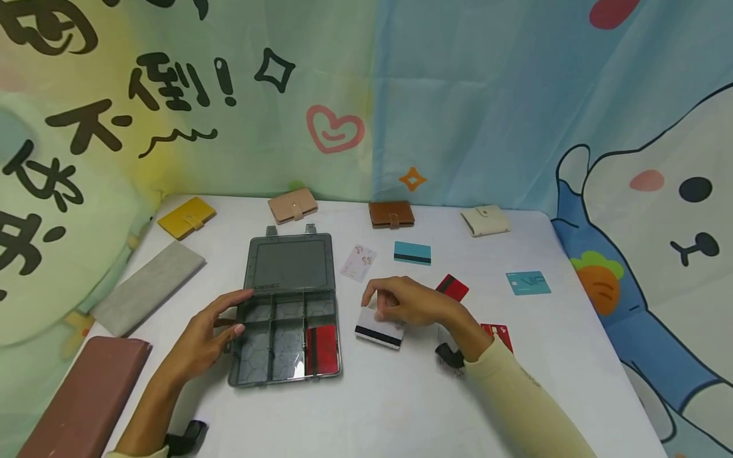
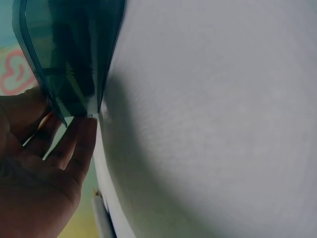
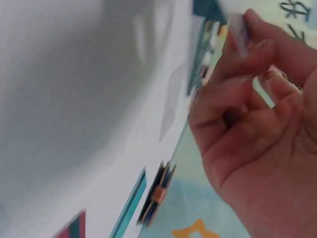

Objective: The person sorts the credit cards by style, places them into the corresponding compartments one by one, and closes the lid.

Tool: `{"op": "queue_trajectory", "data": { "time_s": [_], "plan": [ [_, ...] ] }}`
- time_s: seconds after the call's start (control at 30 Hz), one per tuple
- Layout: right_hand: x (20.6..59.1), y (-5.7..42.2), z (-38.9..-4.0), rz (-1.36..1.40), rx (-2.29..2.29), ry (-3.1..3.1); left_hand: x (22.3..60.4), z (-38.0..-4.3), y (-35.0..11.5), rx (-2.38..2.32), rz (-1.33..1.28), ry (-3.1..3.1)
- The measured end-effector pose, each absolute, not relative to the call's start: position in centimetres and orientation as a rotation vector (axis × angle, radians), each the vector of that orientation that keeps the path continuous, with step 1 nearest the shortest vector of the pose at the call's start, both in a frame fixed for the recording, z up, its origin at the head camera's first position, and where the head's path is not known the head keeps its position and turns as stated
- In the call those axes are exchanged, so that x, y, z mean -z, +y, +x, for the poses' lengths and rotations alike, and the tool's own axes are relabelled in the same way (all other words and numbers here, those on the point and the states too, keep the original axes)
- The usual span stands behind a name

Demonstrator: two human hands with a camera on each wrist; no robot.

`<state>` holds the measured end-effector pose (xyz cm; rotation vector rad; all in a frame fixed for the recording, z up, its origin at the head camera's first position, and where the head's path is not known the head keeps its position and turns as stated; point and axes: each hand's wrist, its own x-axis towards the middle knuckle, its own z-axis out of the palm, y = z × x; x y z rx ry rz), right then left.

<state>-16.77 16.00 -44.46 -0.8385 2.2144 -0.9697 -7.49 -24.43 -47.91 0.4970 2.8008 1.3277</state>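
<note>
I see one red card (image 1: 326, 350) in the box (image 1: 286, 340), other cards (image 1: 412, 252) outside. Right hand (image 1: 409, 302) pinches a white card (image 1: 378, 329); left hand (image 1: 197, 340) touches the box, fingers straightish.

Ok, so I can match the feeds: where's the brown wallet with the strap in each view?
Head: the brown wallet sits near the centre, below and slightly left of the orange star.
Left wrist: not in this picture.
Right wrist: lower middle, turned on its side, with the star to its lower right.
Shared landmark: that star, in head and right wrist only.
</note>
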Motion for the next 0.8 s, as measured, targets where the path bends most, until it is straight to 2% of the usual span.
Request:
{"op": "queue_trajectory", "data": {
  "time_s": [0.17, 0.5, 0.67, 0.8],
  "plan": [
    [44.2, 14.8, -16.0, -0.905, 1.201, 1.964, 47.9, -7.4, -24.5, -1.324, 0.490, 2.794],
    [45.1, 8.1, -13.5, -0.736, 1.478, 2.025, 48.0, -7.5, -24.6, -1.325, 0.490, 2.801],
    [45.6, 4.7, -12.2, -0.639, 1.407, 2.230, 48.0, -7.5, -24.5, -1.308, 0.491, 2.821],
    [45.7, 3.2, -11.3, -0.669, 1.192, 2.466, 48.0, -7.6, -24.4, -1.309, 0.491, 2.817]
  ]
}}
